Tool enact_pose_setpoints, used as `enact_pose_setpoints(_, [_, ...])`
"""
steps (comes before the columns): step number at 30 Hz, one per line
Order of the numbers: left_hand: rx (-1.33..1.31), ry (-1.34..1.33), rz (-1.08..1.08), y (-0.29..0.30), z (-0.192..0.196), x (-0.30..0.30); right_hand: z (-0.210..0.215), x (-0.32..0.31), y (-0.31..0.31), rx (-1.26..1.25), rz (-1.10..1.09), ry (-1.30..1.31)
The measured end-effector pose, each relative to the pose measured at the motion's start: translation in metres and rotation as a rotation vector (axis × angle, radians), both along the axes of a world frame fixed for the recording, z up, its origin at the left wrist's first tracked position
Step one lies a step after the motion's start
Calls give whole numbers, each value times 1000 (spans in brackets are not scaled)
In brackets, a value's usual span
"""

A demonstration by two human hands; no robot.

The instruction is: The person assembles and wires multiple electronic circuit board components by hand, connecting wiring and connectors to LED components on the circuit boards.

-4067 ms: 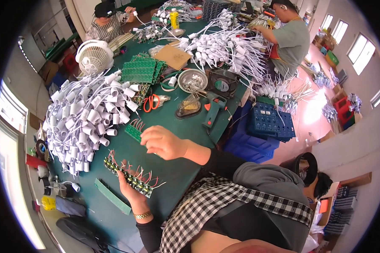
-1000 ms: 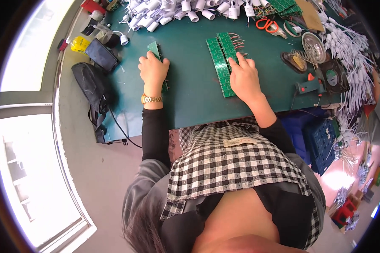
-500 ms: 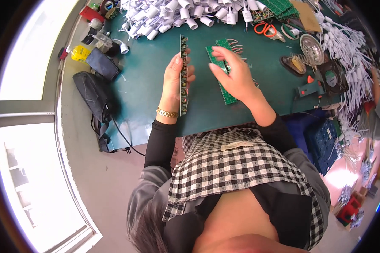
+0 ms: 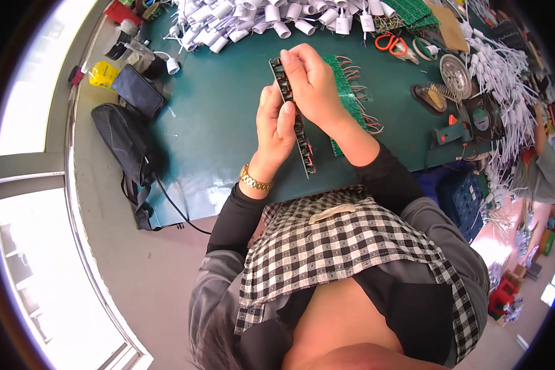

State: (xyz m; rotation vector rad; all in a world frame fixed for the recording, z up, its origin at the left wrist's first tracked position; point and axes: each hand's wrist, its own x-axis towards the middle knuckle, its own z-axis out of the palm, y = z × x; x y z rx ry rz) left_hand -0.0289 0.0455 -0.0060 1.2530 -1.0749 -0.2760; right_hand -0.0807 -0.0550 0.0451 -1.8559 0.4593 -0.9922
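A long narrow circuit board (image 4: 303,145), its face crowded with dark parts, is held up edge-on above the table and leans to the left at its far end. My left hand (image 4: 272,126) is closed round its middle, thumb on the side with the parts. At the far end my right hand (image 4: 312,83) grips the same board, thumb pressed near the tip; its other fingers are partly hidden. Under my right wrist lies a stack or panel of green circuit boards (image 4: 345,86) with reddish wires along the right side, partly covered by the hand.
White lamp sockets (image 4: 271,13) are heaped at the far edge of the green table (image 4: 222,111). Scissors (image 4: 391,44), a metal dish (image 4: 455,74) and a hot glue gun (image 4: 453,131) lie at right, beside bundled white cables (image 4: 505,92). A phone (image 4: 137,91) and black bag (image 4: 123,139) are left.
My right hand has moved left from over the green boards onto the held board's far end. The held board has tilted from upright in view to slanting, and my left hand has shifted right.
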Motion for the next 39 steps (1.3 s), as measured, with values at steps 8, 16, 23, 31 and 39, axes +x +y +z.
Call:
enact_pose_setpoints(8, [-73, 614, -19, 2, 6, -2, -11, 13, 14, -293, 22, -134])
enact_pose_setpoints(16, [-31, 878, -78, 4, 19, -5, -22, 2, -12, 151, 170, -84])
enact_pose_setpoints(23, [5, 1035, -219, 2, 19, -17, -44, -17, -18, 575, 163, -227])
enact_pose_setpoints(31, [-382, 1123, -197, 12, 25, 20, -12, -42, -35, 353, 37, -440])
enact_pose_setpoints(39, [-308, 1069, -140, 11, 21, 14, 7, -17, 34, -438, 194, 74])
